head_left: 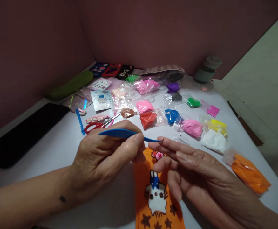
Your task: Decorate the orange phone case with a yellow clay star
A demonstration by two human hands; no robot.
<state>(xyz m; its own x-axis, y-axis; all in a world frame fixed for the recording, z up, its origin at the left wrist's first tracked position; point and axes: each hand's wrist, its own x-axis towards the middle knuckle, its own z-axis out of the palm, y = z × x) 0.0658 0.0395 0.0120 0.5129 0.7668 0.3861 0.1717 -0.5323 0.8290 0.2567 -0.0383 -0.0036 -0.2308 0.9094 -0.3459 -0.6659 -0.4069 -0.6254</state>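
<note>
1. Tool [117,133], blue, raised near the far end of the orange sheet [140,190]: light, stiff, perhaps slippery, we judge; best held mid-length.
2. Left hand [110,152]: we pinch the tool, pen-fashion.
3. Right hand [188,168]: loosely opened, fingertips at the tool's thin end; nothing visibly held.
4. Surroundings: bags [192,127] far and right, scissors [102,124] left; our right hand partly covers the sheet.

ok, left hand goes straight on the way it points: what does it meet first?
Likely fingertips of the right hand: the slim blue plastic tool in the left hand seems to touch one, though depth is unclear.
</note>
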